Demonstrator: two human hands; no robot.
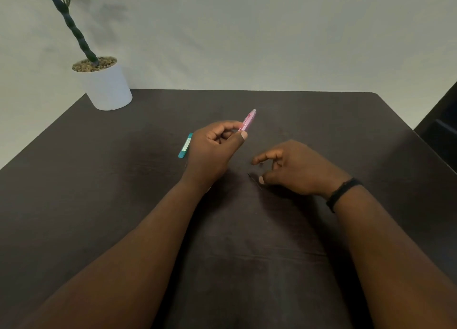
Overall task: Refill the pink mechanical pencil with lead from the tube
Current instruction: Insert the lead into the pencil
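Right hand [296, 168]: low over the table [99, 205], thumb and forefinger parted in a narrow, empty pinch, the thumb tip just beside or touching a thin dark lead [253, 179]; which, cannot be told. The lead lies flat on the dark top, faint against it, its long axis running from upper left to lower right, partly hidden under the thumb; its near end passes beneath the hand. Left hand [215, 148]: raised, closed about the pink mechanical pencil [248, 119], held between thumb and curled fingers, barrel tilted up and away to the right, its pale end pointing at the far edge. Whether that end is open, cannot be told. Lead tube [185, 146]: teal, lying flat just left of the left hand, apart from it. Judgement: the right hand is by far the nearer to the lead, which must be pinched up off the flat surface and carried up-left to the pencil's raised end. Potted plant [103, 86]: far left corner, well apart.
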